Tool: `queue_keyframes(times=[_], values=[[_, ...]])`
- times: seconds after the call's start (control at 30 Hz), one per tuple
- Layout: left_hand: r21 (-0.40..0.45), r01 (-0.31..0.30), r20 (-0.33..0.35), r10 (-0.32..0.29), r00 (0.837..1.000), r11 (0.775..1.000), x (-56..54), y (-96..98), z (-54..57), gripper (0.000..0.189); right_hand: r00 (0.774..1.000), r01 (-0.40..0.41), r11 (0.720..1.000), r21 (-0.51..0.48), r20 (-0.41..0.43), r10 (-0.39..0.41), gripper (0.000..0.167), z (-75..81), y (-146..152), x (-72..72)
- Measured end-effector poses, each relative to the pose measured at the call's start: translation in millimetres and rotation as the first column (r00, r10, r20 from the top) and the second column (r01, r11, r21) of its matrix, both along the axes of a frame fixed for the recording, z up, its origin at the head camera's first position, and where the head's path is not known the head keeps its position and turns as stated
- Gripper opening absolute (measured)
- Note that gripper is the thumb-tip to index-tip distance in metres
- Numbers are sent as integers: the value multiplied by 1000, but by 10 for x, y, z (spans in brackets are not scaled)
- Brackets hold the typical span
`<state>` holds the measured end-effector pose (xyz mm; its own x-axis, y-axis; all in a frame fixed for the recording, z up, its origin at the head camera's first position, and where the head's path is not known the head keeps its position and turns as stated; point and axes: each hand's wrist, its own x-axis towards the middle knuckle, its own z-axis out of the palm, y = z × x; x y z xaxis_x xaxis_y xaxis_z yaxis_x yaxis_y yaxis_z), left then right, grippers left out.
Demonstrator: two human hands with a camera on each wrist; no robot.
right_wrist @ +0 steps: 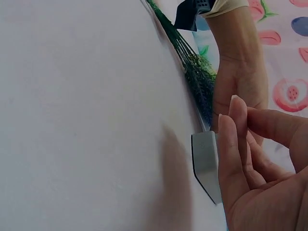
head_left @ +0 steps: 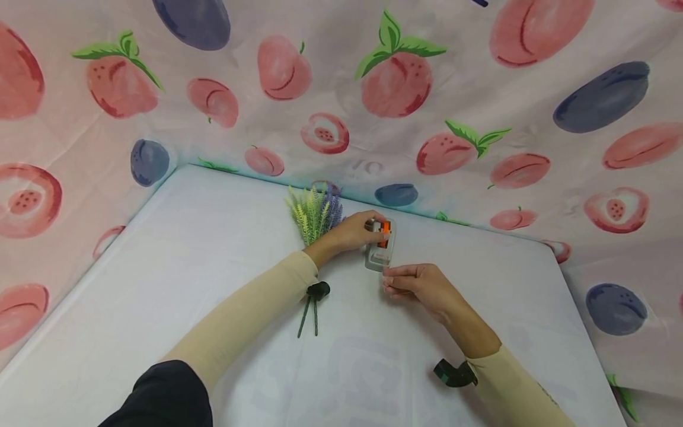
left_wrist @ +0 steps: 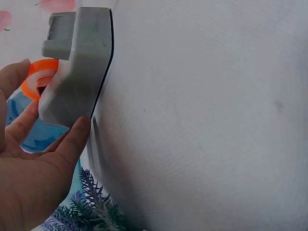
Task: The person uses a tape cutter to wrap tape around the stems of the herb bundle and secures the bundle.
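A grey tape dispenser [head_left: 372, 261] with an orange core [head_left: 384, 232] sits on the white table. My left hand [head_left: 353, 231] grips its far end, and in the left wrist view the thumb lies by the orange core [left_wrist: 42, 65] while other fingers touch the grey body [left_wrist: 86, 72]. Just off the dispenser's near end, my right hand [head_left: 421, 286] has its thumb and fingertips pinched together. A faint clear bit of tape shows at these fingertips in the head view. The right wrist view shows the pinching fingers [right_wrist: 231, 144] in front of the dispenser [right_wrist: 204, 154], hiding part of it.
A bunch of artificial lavender [head_left: 309, 216], yellow-green and purple, lies left of the dispenser, partly under the left forearm, its stems [head_left: 306, 317] pointing toward me. Behind the white table [head_left: 240, 231] hangs a fruit-printed cloth [head_left: 331, 71]. Dark wrist cameras [head_left: 456, 375] hang at both cuffs.
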<state>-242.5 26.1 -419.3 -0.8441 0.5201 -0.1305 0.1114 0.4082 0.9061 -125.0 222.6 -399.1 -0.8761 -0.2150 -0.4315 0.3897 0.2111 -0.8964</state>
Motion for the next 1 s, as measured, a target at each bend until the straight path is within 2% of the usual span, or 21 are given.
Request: queue_keyframes(times=[0.17, 0.73, 1.0], values=[[9, 3, -3, -3, 1000, 1000, 17, -6, 28, 45, 1000, -8, 999, -32, 30, 9, 39, -1, 5, 12], [-9, 9, -15, -10, 1000, 1000, 17, -7, 34, 45, 997, -69, 997, -24, 37, 70, 32, -42, -22, 118], [-7, 5, -14, -5, 1000, 1000, 22, 0, 32, 44, 997, -59, 998, -25, 42, 60, 30, -67, -26, 159]])
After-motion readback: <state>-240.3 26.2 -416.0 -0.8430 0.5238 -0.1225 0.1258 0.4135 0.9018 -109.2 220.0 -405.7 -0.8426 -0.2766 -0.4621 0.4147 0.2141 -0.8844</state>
